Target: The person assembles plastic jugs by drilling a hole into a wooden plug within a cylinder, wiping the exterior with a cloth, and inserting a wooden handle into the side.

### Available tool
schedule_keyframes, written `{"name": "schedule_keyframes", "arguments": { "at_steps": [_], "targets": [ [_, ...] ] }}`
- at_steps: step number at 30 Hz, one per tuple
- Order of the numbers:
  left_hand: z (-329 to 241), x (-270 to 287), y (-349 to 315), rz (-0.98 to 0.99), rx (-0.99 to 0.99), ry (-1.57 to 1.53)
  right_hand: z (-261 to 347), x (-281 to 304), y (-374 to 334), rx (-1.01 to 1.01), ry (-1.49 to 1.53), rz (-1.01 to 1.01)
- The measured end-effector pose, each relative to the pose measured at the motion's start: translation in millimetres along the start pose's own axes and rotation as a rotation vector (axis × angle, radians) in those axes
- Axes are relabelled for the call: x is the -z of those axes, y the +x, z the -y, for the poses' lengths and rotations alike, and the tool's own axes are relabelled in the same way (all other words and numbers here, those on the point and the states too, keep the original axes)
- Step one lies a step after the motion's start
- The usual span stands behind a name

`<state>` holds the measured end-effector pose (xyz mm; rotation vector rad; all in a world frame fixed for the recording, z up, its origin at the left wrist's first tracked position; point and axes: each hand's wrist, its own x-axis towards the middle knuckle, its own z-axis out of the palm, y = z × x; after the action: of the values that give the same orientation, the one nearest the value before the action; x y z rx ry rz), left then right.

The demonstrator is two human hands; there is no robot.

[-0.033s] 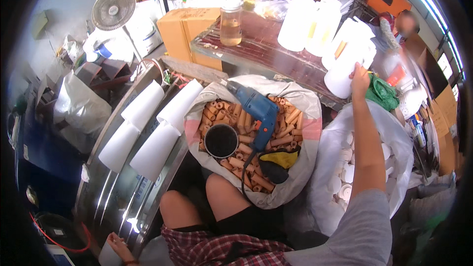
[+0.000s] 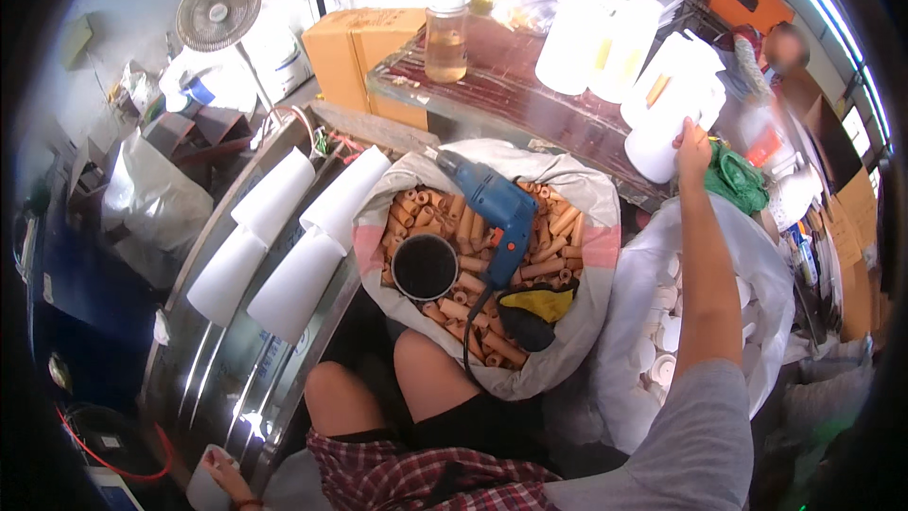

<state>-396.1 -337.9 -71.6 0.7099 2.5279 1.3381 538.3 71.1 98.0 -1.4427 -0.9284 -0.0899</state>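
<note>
At the far right of the work table, my right hand [image 2: 695, 144] is closed on the rim of a white tapered cup [image 2: 653, 153], below other stacked white pieces. Low at the left edge, my left hand [image 2: 225, 475] has its fingers closed against another white tapered cup [image 2: 204, 487], partly cut off by the dark rim. Above it, white tapered cups [image 2: 227, 276] lie in two slanting rows along metal rods [image 2: 216, 360] in a trough. A blue power drill [image 2: 497, 218] rests on orange-brown tubes [image 2: 553, 251] in a woven sack [image 2: 567, 350], between my hands.
A dark cup [image 2: 425, 268] and a yellow-black pad [image 2: 537, 312] lie in the sack. A plastic bag [image 2: 615, 360] of white pieces stands at right. Beyond are a dark-red table [image 2: 511, 99], a jar [image 2: 445, 43], a cardboard box [image 2: 331, 52], a fan [image 2: 219, 9] and two people.
The white cup at my left hand has come up a little, and the fingers have closed on it. My right hand stays nearly in place. The view has shifted slightly.
</note>
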Motion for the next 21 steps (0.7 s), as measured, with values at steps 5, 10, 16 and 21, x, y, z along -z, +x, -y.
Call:
{"name": "schedule_keyframes", "arguments": {
  "at_steps": [5,10,16,21],
  "targets": [
    [131,65,40,-0.072,-0.116,0.58,-129,43,127,0.767,-0.83,0.488],
    [167,153,-38,-0.34,0.198,0.548,-137,28,93,-0.575,-0.072,0.779],
    [268,203,-140,-0.101,0.842,0.727,-81,45,-14,-0.294,-0.407,0.771],
    [277,125,-196,0.821,0.451,1.36,-11,40,-11,-0.277,-0.585,0.851]
  ]
}}
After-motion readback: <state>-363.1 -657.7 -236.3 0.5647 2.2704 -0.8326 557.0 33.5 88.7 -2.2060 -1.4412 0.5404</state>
